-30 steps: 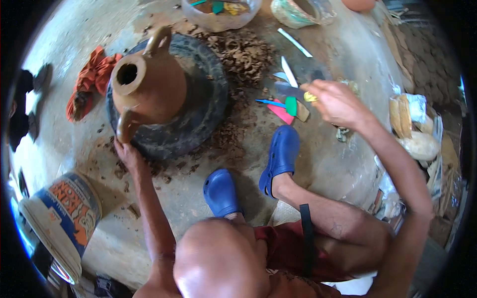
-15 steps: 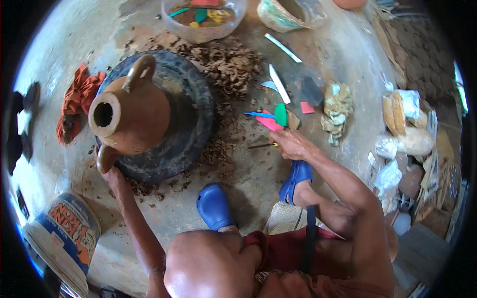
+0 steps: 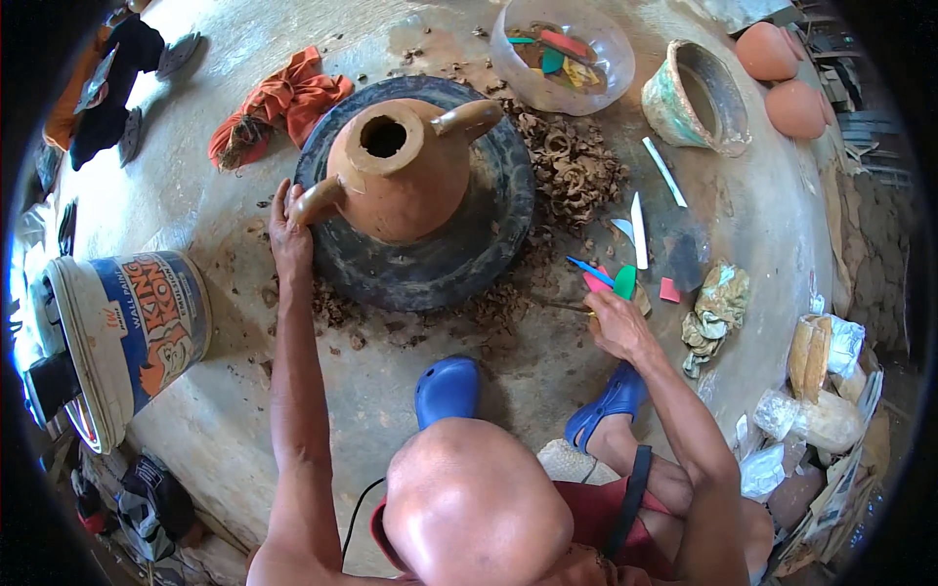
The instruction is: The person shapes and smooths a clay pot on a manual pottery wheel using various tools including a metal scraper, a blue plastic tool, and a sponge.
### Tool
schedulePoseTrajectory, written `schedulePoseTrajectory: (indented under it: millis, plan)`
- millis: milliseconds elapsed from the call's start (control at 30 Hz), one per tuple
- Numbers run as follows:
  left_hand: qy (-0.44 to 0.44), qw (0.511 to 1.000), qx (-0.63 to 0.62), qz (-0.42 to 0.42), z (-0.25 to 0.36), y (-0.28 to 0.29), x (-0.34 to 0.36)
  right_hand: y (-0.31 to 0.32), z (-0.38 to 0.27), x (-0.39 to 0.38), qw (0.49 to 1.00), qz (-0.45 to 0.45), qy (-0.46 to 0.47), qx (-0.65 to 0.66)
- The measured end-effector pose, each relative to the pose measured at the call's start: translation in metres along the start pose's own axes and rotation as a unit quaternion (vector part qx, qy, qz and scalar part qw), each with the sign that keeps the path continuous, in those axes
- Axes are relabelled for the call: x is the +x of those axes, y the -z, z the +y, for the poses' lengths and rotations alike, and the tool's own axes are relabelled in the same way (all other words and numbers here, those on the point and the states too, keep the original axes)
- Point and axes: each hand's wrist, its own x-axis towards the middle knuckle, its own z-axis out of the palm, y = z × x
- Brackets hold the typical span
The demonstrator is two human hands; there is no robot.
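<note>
A brown clay jar with two looped handles stands upright on a round dark turntable. My left hand is at the turntable's left edge, beside the jar's near-left handle. Its fingers are stretched and it grips nothing; whether they touch the rim or handle is unclear. To the right, my right hand is low over the floor, fingers closed around the end of a thin dark tool with a bit of yellow. Just beyond it lie a green scraper, a pink piece and a blue stick tool.
Clay shavings heap beside the turntable. A clear basin of tools and a stained pot stand at the back. A white knife-like tool lies right. An orange cloth and a paint bucket are left.
The whole view has swung, so the jar and tools sit farther right in it. The jar's handles now lie at a different slant. My right hand stays by the scrapers, still on the thin tool.
</note>
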Motion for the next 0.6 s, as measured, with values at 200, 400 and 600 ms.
schedulePoseTrajectory:
  millis: [200,400,600]
  plan:
    - [-0.061,0.996,0.058,-0.039,-0.039,0.045,0.02,-0.012,-0.007,-0.003,0.996,0.079,0.019,-0.024]
    - [0.035,0.983,0.177,0.034,-0.043,0.042,0.012,0.002,0.042,0.007,0.939,0.299,-0.167,0.008]
    - [-0.015,0.988,0.144,0.048,-0.035,0.049,-0.008,-0.026,0.005,0.039,0.956,0.289,-0.034,0.021]
